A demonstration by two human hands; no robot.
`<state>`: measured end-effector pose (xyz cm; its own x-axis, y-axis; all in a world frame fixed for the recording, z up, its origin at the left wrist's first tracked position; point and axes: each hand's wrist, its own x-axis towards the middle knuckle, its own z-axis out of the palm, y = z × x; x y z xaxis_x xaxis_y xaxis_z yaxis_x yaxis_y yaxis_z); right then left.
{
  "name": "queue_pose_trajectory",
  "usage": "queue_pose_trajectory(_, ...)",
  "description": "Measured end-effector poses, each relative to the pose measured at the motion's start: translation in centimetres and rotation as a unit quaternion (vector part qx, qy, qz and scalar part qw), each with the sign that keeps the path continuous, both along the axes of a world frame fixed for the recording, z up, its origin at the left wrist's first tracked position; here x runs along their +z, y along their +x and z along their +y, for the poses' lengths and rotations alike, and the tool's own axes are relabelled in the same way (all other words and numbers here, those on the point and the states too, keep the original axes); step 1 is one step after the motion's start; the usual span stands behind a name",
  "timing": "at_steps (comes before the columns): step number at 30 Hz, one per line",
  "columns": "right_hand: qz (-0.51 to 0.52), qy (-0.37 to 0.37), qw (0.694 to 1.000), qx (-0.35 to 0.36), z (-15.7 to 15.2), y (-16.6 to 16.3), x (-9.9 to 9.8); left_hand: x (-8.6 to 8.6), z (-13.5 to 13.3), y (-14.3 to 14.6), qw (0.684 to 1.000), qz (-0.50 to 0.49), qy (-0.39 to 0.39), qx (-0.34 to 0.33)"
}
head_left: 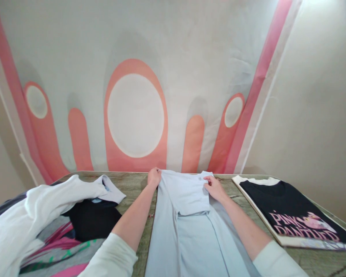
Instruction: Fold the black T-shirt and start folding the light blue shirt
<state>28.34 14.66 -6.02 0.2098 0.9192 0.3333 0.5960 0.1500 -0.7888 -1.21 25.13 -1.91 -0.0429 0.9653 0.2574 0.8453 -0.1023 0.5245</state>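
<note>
A light blue garment (196, 238), which looks like a shirt, lies on the wooden-patterned table in front of me. Its far end is partly folded over, with a flap reaching toward the middle. My left hand (154, 177) pinches the far left corner of the cloth. At the far right edge, near the collar, my right hand (215, 187) has thumb and fingertips closed on the fabric. Part of the garment's right side passes beneath my right forearm.
Left of me is a loose heap of clothes, with a white garment (52, 200) over black and grey-pink ones. To the right lies a stack of folded shirts, topped by a black printed T-shirt (294, 204). A printed backdrop (213, 57) hangs behind the table (135, 192).
</note>
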Motion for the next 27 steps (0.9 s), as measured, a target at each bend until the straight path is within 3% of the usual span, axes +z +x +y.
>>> queue_pose_trajectory(7,-0.007,-0.002,1.000,-0.001,0.0,0.1,-0.1,0.7,-4.0,1.7,0.996,0.077,0.013,-0.032)
queue_pose_trajectory(12,0.008,0.000,1.000,-0.004,0.0,0.2,-0.3,0.7,-10.2,4.9,0.963,0.144,0.037,-0.223)
queue_pose_trajectory(17,0.043,0.024,0.999,-0.008,-0.2,0.3,0.3,0.6,-15.0,8.5,0.924,0.050,-0.026,-0.379)
queue_pose_trajectory(22,0.108,0.030,0.994,0.003,-0.4,-0.6,1.7,-0.6,-16.3,10.6,0.930,-0.021,-0.051,-0.365)
queue_pose_trajectory(27,0.266,-0.037,0.956,0.117,-0.8,-2.4,2.8,-1.3,-16.4,11.3,0.949,-0.086,-0.025,-0.301)
